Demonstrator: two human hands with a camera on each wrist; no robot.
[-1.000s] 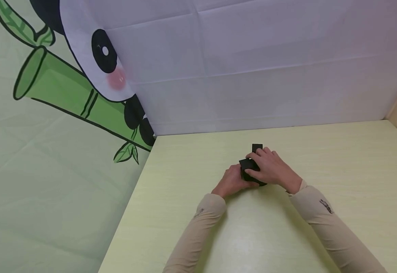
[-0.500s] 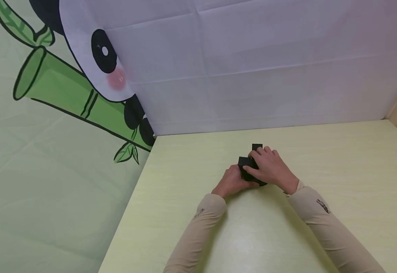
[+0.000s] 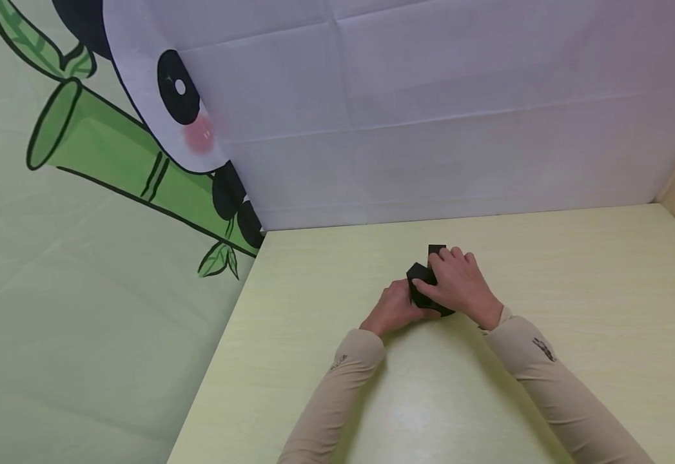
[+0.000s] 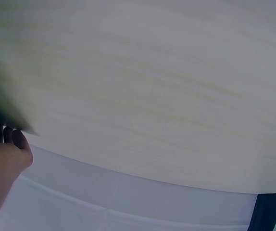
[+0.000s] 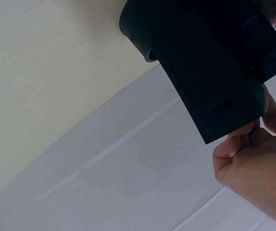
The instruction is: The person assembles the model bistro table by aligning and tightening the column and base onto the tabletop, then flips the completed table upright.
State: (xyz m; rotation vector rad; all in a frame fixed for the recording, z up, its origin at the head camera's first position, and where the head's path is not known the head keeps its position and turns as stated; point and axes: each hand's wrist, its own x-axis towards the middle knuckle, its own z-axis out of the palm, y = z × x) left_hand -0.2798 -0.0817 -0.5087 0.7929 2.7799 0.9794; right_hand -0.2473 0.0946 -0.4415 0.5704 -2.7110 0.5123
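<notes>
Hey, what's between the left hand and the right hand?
A black object, as the head view shows: the left hand grips it from one side, the right hand from the other.

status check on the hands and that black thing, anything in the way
Left hand gripping black angular object low. Right hand gripping it higher. Object partly hidden by both hands. No obstacle seen beside it.

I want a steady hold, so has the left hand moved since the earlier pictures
No, not visibly: in the head view, the left hand keeps its place against the table's far left corner.
</notes>
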